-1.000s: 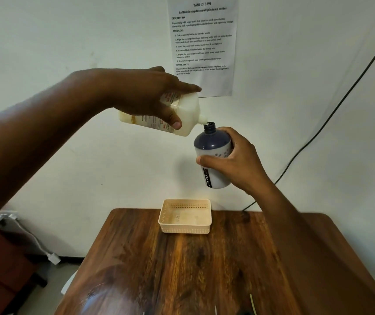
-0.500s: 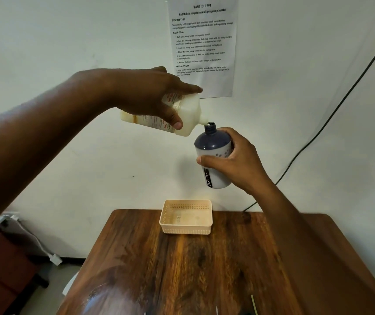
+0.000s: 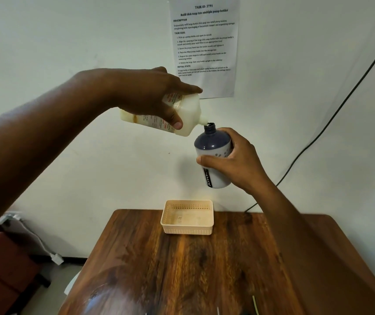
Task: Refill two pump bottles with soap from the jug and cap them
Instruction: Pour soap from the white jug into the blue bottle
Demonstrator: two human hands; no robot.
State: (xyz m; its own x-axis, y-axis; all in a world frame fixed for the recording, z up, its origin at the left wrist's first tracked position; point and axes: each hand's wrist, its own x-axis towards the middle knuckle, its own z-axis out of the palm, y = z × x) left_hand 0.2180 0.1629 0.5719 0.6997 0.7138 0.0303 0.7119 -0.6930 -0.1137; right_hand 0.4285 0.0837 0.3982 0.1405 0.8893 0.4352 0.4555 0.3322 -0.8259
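Observation:
My left hand (image 3: pixel 152 94) grips a cream-coloured soap jug (image 3: pixel 187 114) tipped on its side, its small spout pointing right and down. The spout touches the open black neck of a dark blue and grey pump bottle (image 3: pixel 212 146). My right hand (image 3: pixel 234 162) holds that bottle upright by its middle, high above the table. The bottle has no pump head on it. A second pump bottle and the pump heads are out of sight.
A cream perforated basket (image 3: pixel 187 229) sits at the far edge of the wooden table (image 3: pixel 182 269). A task sheet (image 3: pixel 204 42) hangs on the white wall, and a black cable (image 3: pixel 332 114) runs down it. A white plug and cord (image 3: pixel 56 258) lie at lower left.
Both hands, the jug and the bottle stay almost still. The view has shifted very slightly, nothing else differs.

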